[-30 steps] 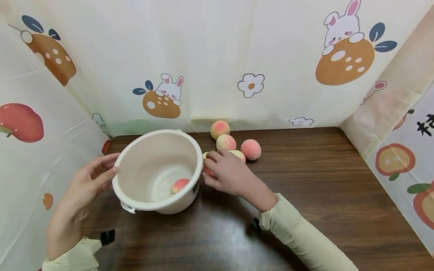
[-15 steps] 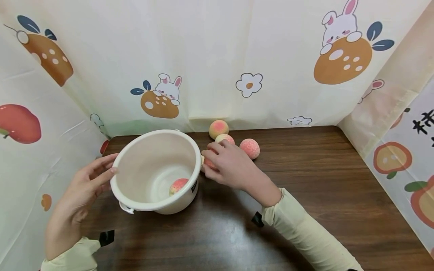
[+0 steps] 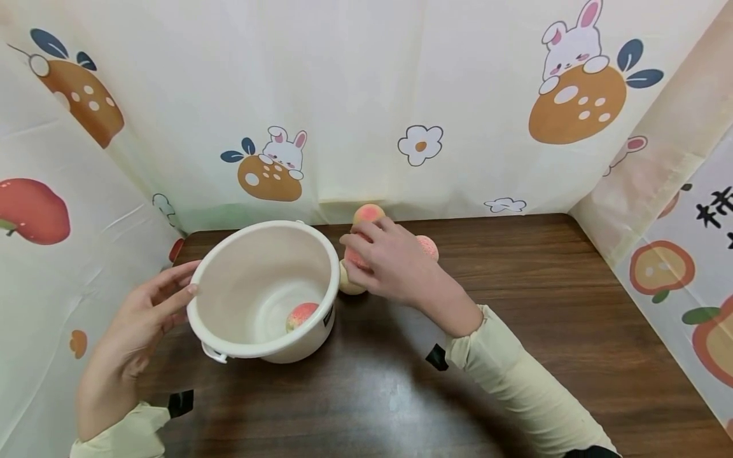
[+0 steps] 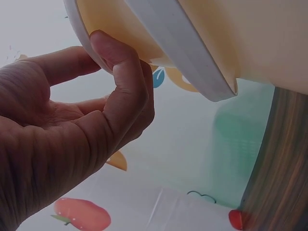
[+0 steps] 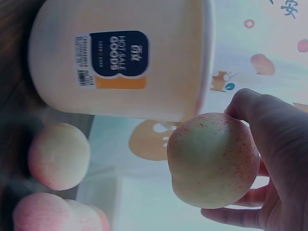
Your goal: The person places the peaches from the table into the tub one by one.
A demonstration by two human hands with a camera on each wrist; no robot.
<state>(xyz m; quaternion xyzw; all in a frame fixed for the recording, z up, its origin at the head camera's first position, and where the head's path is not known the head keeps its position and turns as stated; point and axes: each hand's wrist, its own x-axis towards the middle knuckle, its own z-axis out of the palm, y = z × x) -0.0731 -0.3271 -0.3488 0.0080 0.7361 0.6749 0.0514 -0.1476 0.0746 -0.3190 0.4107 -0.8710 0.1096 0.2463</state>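
A cream plastic bucket (image 3: pixel 229 346) stands on the table, its opening tilted toward the head camera. My left hand (image 3: pixel 146 312) holds it by the left rim, with thumb and fingers at the edge in the left wrist view. One pink and yellow peach (image 3: pixel 301 315) lies inside the bucket. To the right of the bucket, my right hand (image 3: pixel 395 261) grips a peach (image 5: pixel 211 161), speckled red on a pale skin, raised near rim height in the right wrist view. Beneath that hand, a pale peach (image 3: pixel 350 283) rests close to the bucket's wall.
More peaches sit behind and beside the right hand, one at the back (image 3: pixel 369 212) and a pink one (image 3: pixel 428 247) partly covered by the hand. The dark wooden table (image 3: pixel 515 305) is enclosed by printed curtains (image 3: pixel 366 76) at the back and both sides.
My right hand has closed around a peach and lifted it up and slightly back, uncovering the pale peach beside the bucket. The left hand and the bucket have stayed in place.
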